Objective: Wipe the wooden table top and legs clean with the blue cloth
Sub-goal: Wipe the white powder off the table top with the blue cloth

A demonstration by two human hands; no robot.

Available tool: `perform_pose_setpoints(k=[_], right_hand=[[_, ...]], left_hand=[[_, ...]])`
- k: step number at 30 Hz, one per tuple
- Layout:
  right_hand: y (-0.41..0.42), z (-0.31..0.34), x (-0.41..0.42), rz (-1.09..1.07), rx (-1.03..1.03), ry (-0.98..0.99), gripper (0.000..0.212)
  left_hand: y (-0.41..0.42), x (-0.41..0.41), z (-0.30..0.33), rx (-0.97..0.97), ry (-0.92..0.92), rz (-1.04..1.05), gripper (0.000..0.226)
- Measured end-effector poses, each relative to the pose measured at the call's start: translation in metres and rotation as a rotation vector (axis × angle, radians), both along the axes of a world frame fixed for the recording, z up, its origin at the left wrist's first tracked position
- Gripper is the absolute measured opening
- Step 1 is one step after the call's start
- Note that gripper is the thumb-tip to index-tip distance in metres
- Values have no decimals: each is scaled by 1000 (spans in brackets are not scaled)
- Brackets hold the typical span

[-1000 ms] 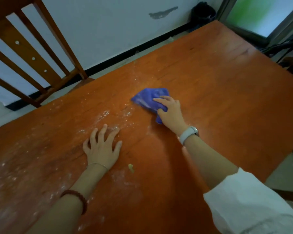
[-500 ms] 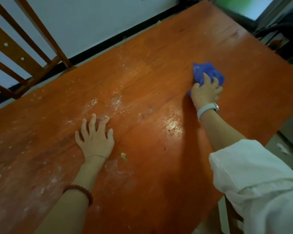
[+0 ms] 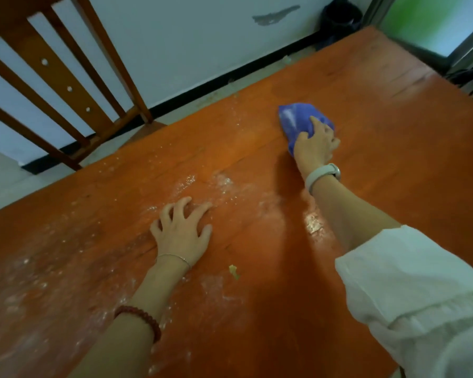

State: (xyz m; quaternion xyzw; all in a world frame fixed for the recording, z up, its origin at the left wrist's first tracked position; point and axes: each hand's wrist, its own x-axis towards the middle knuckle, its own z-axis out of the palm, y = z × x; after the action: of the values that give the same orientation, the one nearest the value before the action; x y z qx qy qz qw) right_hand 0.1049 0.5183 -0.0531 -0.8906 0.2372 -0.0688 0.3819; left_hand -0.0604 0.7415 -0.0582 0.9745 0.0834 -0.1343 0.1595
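Note:
The orange-brown wooden table top (image 3: 393,186) fills most of the view and is dusted with white powder on its left and middle parts. The bunched blue cloth (image 3: 295,118) lies on the far middle of the top. My right hand (image 3: 316,144) lies on the cloth's near side and grips it, index finger stretched over it, the other fingers curled at its right edge. My left hand (image 3: 182,233) rests on the powdery patch with fingers spread and bent, holding nothing. The table legs are hidden.
A small yellowish crumb (image 3: 233,270) lies near my left wrist. A wooden chair back (image 3: 66,85) stands beyond the table's far left edge. A dark bin (image 3: 342,17) sits by the white wall at the far corner. A wet shiny spot (image 3: 313,223) shows beside my right forearm.
My right hand swept the cloth from near my left hand far to the right, then came back a little leftward. My left hand stayed put, its fingers now more bent.

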Motion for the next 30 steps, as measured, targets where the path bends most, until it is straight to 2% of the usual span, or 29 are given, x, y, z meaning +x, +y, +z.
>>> perform_pose_setpoints(k=[2,3,6,8,10,12,14,16,18,21,23,25,28,30], right_hand=[[4,-1,8,-14,-120,172,49],[13,0,9,36,-180,196,50],[59,-9,12,348,-256,88,51],[95,-12,8,644,-153,16,47],[116,-10,6,809,97,-12,44],[114,-4,13,718,190,-104,43],[96,-3,29,500,93,-180,44],[71,-2,48,264,-45,-164,44],[52,2,69,118,-139,-42,45],[51,1,95,147,-252,203,49],[69,-1,103,244,-308,201,50],[101,-6,105,452,-314,126,50],[150,-7,83,887,-153,7,47],[151,-1,73,971,-48,-82,47]], left_hand=[[3,0,-3,22,-22,-29,42],[5,-1,-5,27,-30,-43,42],[9,-1,-8,7,-39,-63,43],[14,6,-7,-31,-74,-38,42],[22,21,-3,-50,-164,52,44],[38,43,0,4,-193,143,54],[57,69,1,90,-72,154,75],[71,89,-1,68,103,177,93],[76,99,-6,5,190,221,102],[79,100,-11,2,164,229,102],[79,100,-14,7,153,228,101],[80,102,-14,20,155,232,100],[79,103,-13,15,169,245,100],[78,102,-13,5,164,248,99]])
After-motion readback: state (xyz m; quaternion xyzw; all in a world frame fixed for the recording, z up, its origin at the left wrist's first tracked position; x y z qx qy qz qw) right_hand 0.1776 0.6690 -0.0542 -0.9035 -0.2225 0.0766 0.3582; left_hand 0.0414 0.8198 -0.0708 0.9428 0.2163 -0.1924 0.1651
